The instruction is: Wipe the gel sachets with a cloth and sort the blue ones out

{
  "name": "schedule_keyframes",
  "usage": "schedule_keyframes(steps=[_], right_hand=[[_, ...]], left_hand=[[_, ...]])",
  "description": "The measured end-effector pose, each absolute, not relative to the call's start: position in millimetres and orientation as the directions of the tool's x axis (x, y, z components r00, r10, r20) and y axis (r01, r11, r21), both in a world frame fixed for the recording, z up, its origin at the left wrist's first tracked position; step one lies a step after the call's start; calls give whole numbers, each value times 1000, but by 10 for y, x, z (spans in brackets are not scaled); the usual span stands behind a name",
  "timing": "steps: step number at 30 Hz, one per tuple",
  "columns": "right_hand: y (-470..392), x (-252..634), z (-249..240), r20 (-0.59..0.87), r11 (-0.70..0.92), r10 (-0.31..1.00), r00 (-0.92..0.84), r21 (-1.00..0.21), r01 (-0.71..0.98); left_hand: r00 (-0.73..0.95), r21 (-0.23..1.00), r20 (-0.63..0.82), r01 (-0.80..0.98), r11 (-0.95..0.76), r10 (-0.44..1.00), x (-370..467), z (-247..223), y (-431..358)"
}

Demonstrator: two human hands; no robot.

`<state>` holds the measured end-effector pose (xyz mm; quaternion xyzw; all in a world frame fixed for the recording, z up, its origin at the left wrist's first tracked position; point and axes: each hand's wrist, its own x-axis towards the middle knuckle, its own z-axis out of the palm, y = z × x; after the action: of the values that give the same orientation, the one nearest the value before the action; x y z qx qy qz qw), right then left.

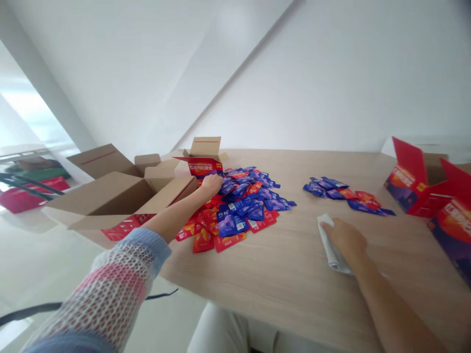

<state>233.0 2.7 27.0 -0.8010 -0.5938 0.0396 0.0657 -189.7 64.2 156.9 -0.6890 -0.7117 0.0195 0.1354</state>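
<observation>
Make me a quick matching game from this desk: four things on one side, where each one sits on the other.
Things:
1. left hand
2. right hand
3. small packet pile
4. red carton

Places:
A. at the table's far right
B. on the white cloth
C. at the big packet heap, by the cardboard boxes
D. mid-table, beyond the cloth

Pairs: 1-C, 2-B, 3-D, 4-A

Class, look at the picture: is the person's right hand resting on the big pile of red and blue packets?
No, the right hand lies on a white cloth, apart from the big pile.
</observation>
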Motion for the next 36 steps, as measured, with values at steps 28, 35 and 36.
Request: schedule_keyframes(steps=[28, 35, 36], right_hand=[[187, 2258, 322, 188, -297, 897, 401, -418, 859], [298, 2276, 256, 200, -260, 902, 384, -458, 850], [319, 2302, 260, 199, -267, 896, 397, -473, 840]], left_hand=[[454, 104, 197, 871, -479, 869, 1478, 534, 1915], [427, 137, 276, 870, -474, 861, 1836, 153, 2043], [433, 127, 294, 866, -484, 852, 1833, 136, 2032]])
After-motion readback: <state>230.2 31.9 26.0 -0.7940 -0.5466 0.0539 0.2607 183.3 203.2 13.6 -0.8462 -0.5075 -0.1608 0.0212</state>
